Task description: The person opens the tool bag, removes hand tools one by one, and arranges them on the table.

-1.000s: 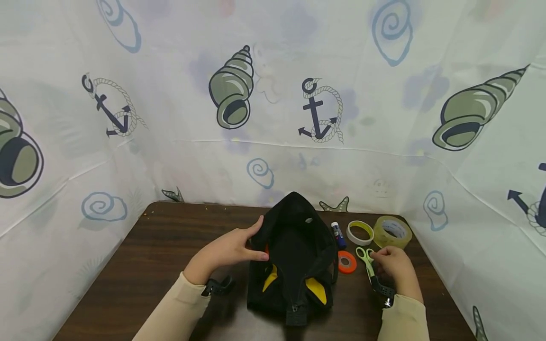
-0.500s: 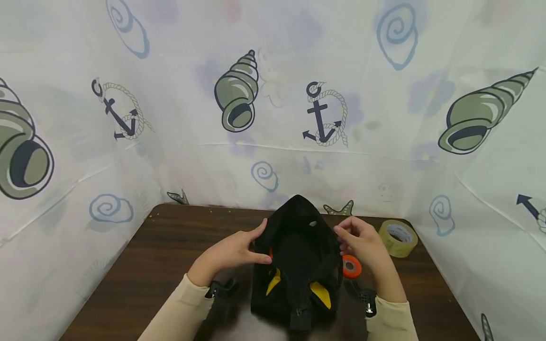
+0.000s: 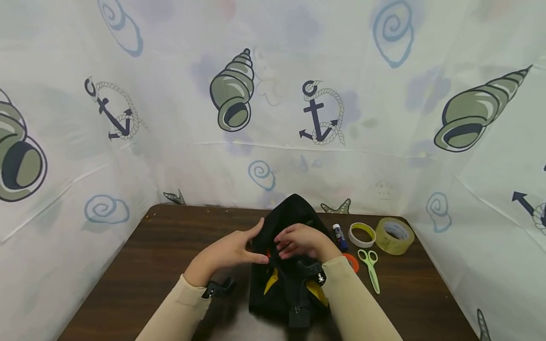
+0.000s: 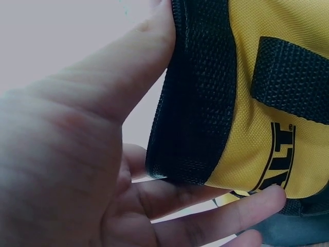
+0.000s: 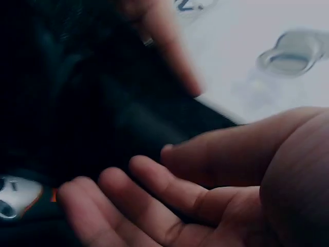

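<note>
A black and yellow tool bag [image 3: 294,208] stands on the table with its mouth facing me. My left hand [image 3: 228,248] holds its left rim, and in the left wrist view the thumb and fingers lie on either side of the dark edging, next to yellow fabric [image 4: 247,144] lettered "ALT". My right hand [image 3: 304,241] hovers over the bag's mouth, fingers loosely bent and holding nothing. In the right wrist view the dark interior lies behind those fingers [image 5: 133,200], and a silvery item [image 5: 20,197] with an orange edge shows at lower left; its kind is unclear.
Right of the bag lie a glue stick [image 3: 340,237], a white and yellow tape roll [image 3: 352,239], a clear packing tape roll [image 3: 394,247], an orange tape roll [image 3: 352,262] partly covered by my wrist, and light green scissors [image 3: 373,273]. Patterned cloth [image 3: 281,104] surrounds the brown table [image 3: 170,246].
My right hand has left the scissors, passed the bag's right rim and come left over its mouth. The scissors stay on the table. My left hand keeps its place on the bag.
</note>
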Motion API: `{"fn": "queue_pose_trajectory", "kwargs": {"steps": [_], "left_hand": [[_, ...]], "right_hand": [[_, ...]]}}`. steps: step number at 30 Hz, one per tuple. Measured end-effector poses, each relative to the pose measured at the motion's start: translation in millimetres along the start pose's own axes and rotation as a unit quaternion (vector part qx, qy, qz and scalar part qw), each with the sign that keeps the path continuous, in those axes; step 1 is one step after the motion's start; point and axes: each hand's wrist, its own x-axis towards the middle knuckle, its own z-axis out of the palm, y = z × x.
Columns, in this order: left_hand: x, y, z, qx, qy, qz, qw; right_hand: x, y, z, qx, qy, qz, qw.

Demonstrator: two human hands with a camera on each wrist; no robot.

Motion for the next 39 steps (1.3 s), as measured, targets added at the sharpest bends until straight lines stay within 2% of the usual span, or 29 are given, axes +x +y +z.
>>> {"fn": "queue_pose_trajectory", "kwargs": {"steps": [2,5,8,12,15,18,26,33,36,39], "left_hand": [[-1.6,-2.0,0.3,-0.001,-0.002,0.002,1.0],[-3.0,-5.0,1.3,-0.004,-0.003,0.006,1.0],[-4.4,-6.5,1.1,-0.005,-0.002,0.007,1.0],[-4.9,-7.6,0.1,-0.002,0.001,0.003,1.0],[-4.6,-7.7,-0.2,-0.002,0.001,0.0,1.0],[-5.2,-7.1,-0.5,-0.005,-0.001,0.002,1.0],[-3.6,-9.6,0.0,-0.006,-0.004,0.015,0.9999],[-8.5,-6.4,-3.6,0.004,0.003,0.015,0.9999],[-9.4,-5.2,-3.8,0.004,0.003,0.013,0.9999],[-8.6,-5.5,-2.5,0.009,0.003,0.008,0.9999]], "right_hand": [[10.7,9.1,4.2,-0.002,-0.019,0.015,1.0],[20.3,19.1,9.8,-0.039,-0.042,0.024,0.998],[24.3,24.2,13.9,-0.08,-0.069,0.034,0.994],[25.4,25.7,17.1,-0.15,-0.083,0.042,0.984],[24.8,25.1,18.5,-0.188,-0.082,0.043,0.978],[23.9,24.5,19.9,-0.198,-0.081,0.041,0.976],[26.3,28.8,22.8,-0.182,-0.072,0.03,0.98],[26.6,25.9,23.4,-0.224,-0.107,0.04,0.968],[24.7,25.5,23.8,-0.239,-0.09,0.035,0.966],[21.1,24.9,23.3,-0.28,-0.049,0.032,0.958]]}}
